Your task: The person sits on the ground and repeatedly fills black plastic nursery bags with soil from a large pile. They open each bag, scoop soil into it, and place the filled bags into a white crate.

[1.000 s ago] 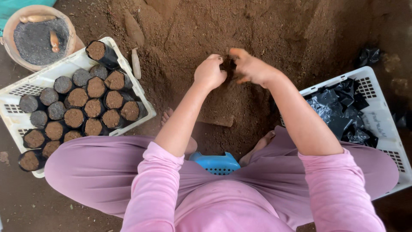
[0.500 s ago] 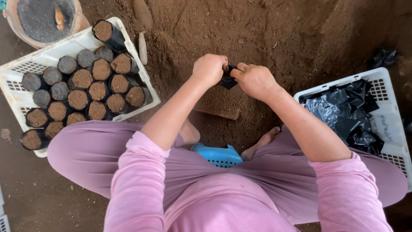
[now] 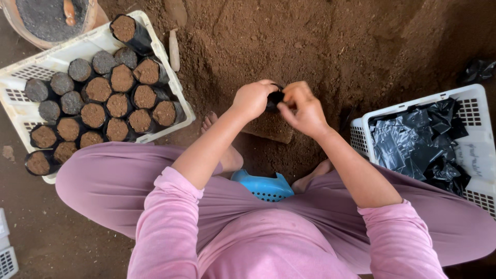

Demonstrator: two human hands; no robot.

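A small black plastic bag (image 3: 274,99) is pinched between both hands above a heap of brown soil (image 3: 310,46). My left hand (image 3: 252,98) grips its left side with curled fingers. My right hand (image 3: 305,108) grips its right side. Most of the bag is hidden behind my fingers. I sit on the ground in pink clothes with my knees spread wide.
A white crate (image 3: 170,88) at the left holds several soil-filled black bags (image 3: 108,98). A second white crate (image 3: 475,155) at the right holds empty black bags (image 3: 418,139). A round tub (image 3: 46,20) of dark soil stands at top left. A blue stool (image 3: 263,187) shows beneath me.
Both hands drew back from the soil heap toward me, still holding the black bag between them. The view shifted a little lower.
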